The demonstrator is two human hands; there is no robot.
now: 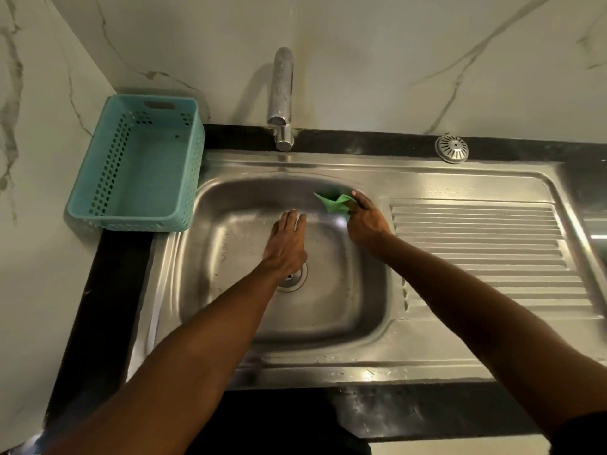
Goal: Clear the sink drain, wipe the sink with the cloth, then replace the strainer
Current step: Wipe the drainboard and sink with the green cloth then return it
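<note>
My right hand (364, 221) grips a green cloth (335, 203) and presses it against the far right wall of the steel sink basin (354, 307). My left hand (287, 244) lies flat with fingers extended on the basin floor, holding nothing. Its wrist partly covers the open drain (294, 279) in the middle of the basin. The round metal strainer (452, 148) sits out of the sink on the black counter ledge at the back right.
A teal perforated plastic basket (108, 178) stands left of the basin on the counter. A chrome tap (281, 100) rises at the back centre. A ribbed draining board (486, 254) lies to the right. Marble walls close the back and left.
</note>
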